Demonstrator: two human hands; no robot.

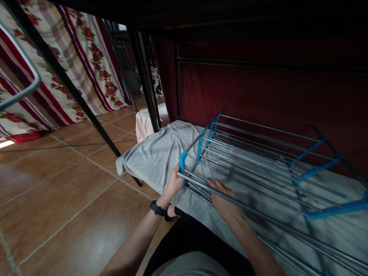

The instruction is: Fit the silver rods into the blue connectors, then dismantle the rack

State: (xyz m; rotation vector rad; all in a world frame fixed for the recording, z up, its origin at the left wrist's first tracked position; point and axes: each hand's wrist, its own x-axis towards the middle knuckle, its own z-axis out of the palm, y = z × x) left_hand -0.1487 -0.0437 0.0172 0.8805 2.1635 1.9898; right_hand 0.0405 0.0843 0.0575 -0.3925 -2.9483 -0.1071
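A folding drying rack of grey metal rods with blue plastic joints lies flat on a bed covered by a grey sheet. My left hand grips the rack's near left corner, beside a blue joint. A black band is on that wrist. My right hand rests under the front rod, fingers curled around the rods near that same corner.
A dark red cloth hangs behind the bed under a dark upper bunk frame. Black metal posts stand at the bed's head. A floral striped curtain hangs at left over brown floor tiles. A grey metal bar curves at far left.
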